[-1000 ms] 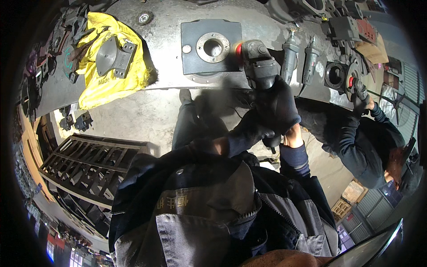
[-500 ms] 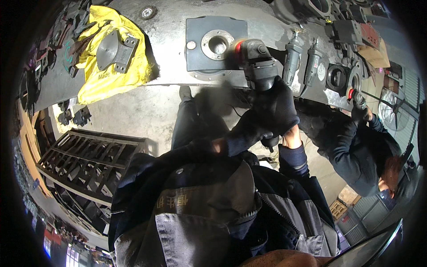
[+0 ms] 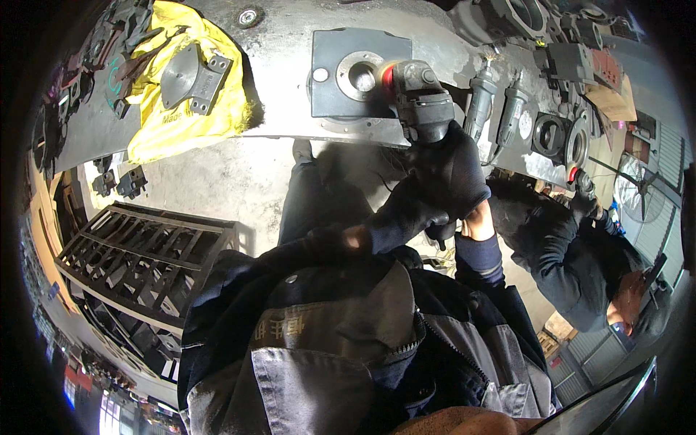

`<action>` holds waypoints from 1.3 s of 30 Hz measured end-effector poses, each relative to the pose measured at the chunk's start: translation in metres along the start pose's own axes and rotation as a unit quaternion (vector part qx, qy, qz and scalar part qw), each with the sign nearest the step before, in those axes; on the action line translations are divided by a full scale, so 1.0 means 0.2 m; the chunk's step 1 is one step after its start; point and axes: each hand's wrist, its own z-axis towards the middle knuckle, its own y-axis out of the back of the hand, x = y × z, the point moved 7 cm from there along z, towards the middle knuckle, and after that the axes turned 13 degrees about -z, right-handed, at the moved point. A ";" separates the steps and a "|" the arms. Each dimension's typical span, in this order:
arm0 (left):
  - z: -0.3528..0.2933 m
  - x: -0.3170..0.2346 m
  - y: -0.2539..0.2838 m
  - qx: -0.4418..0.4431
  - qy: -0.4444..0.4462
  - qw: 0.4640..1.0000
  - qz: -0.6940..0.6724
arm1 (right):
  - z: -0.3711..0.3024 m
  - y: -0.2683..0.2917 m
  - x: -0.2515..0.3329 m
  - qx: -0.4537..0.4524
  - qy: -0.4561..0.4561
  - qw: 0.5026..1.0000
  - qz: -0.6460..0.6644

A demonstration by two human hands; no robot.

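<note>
Both my hands wear black gloves and are closed round a dark angle grinder (image 3: 424, 105). My right hand (image 3: 464, 174) wraps its body behind the head. Lower down, my left hand (image 3: 409, 206) grips the rear part, its fingers partly hidden. The grinder's red-edged disc (image 3: 388, 77) is tilted at the right part of a dark square metal plate (image 3: 332, 69); exact contact is hard to see. A pale metal ring with a round bore (image 3: 360, 75) sits in the plate's middle. Beneath the plate, a round flange (image 3: 351, 125) shows at the bench edge.
Two grey straight grinders (image 3: 479, 105) lie right of the plate on the metal bench (image 3: 279, 72). Left, a yellow bag (image 3: 225, 109) carries a machined bracket (image 3: 210, 83). A slatted metal rack (image 3: 138, 254) stands lower left. At right, a co-worker (image 3: 573, 246) holds another grinder (image 3: 584, 184).
The view has shifted slightly, so the bench and plate appear a little further right. My hands keep their grip on the grinder, its disc still at the plate. The co-worker has moved slightly.
</note>
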 end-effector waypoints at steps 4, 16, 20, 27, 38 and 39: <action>0.03 -0.13 -0.04 0.013 -0.219 0.955 0.201 | -0.01 0.01 -0.03 0.001 -0.095 0.992 0.078; 0.04 -0.20 -0.03 0.015 -0.156 0.931 0.329 | 0.04 0.01 0.00 0.010 -0.123 0.984 0.128; 0.00 -0.26 0.03 0.053 -0.159 0.950 0.263 | 0.11 0.02 0.10 -0.019 -0.027 0.998 0.051; -0.04 -0.32 0.02 0.049 -0.075 0.977 0.195 | 0.08 0.05 0.06 0.024 -0.130 0.986 0.104; -0.04 -0.30 0.07 0.037 -0.072 0.972 0.220 | 0.10 -0.03 0.15 0.035 -0.049 0.998 -0.023; -0.04 -0.29 0.07 0.030 -0.070 0.972 0.223 | 0.09 -0.01 0.15 0.026 -0.065 0.998 -0.003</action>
